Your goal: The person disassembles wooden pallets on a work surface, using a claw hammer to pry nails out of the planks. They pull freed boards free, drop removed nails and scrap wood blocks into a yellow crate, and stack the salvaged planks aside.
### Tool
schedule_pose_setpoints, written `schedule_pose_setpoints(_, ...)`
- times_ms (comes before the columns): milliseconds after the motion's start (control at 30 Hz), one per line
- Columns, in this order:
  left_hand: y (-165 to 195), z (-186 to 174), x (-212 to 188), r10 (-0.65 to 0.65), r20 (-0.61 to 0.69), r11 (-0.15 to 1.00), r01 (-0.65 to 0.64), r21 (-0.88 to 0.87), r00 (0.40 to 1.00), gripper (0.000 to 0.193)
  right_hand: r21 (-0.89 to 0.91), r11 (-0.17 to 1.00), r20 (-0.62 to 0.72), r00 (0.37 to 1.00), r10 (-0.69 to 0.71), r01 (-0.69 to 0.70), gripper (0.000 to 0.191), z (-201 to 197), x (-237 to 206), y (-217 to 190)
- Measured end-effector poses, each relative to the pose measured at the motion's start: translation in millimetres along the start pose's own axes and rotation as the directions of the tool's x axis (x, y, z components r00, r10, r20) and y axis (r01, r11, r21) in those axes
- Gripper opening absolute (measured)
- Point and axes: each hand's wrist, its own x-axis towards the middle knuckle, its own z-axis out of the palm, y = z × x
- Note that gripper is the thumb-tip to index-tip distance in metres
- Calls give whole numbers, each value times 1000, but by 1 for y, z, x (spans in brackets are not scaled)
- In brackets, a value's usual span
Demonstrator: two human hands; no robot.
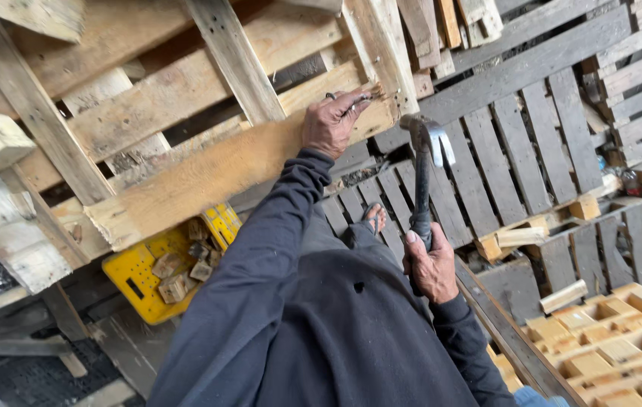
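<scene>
Left hand is pinching a nail upright at the end of the pallet board, steadying it for striking. Right hand is gripping the claw hammer low on the handle, head raised beside the nail w/ clearance to swing.

The pallet near the top left edge of the view had pale tan boards with light brown grain and some whitish, worn patches. The plank under the left hand was warmer, a yellow-brown colour. The hammer in the right hand had a silver-grey head and a black handle. The sleeves were dark navy blue. The crate at the lower left was bright yellow with small dots of holes, and the blocks in it were beige. The pallets at the right were weathered grey, and the stack in the bottom right corner was fresh light yellow.
</scene>
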Motion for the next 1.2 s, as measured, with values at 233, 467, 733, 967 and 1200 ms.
schedule_pose_setpoints(233, -1, 0, 1, 46, 29, 998, -47, 38, 999, 17, -85, 971, 57, 974, -219, 223, 28, 10, 4, -31)
schedule_pose_setpoints(467, -7, 0, -2, 49, 67, 995, -54, 79, 997, 15, -430, 894, 66, 992, -111, 128, 32, 15, 12, -69)
schedule_pose_setpoints(733, -25, 6, 5, -105, -271, 972, 40, -233, 957, 9, 338, 627, 170, 609, -774, 702, 37, 15, 11, -91)
schedule_pose_setpoints(967, -14, 13, 11, -229, -450, 916, 35, -399, 863, 9, -176, 954, 131, 967, -220, 241, 28, -19, 34, -69)
schedule_pose_setpoints(1200, -8, 7, 12, -329, -467, 912, 149, -381, 821, 19, 529, 21, -282, 198, -939, 848, 24, -87, 1, -189)
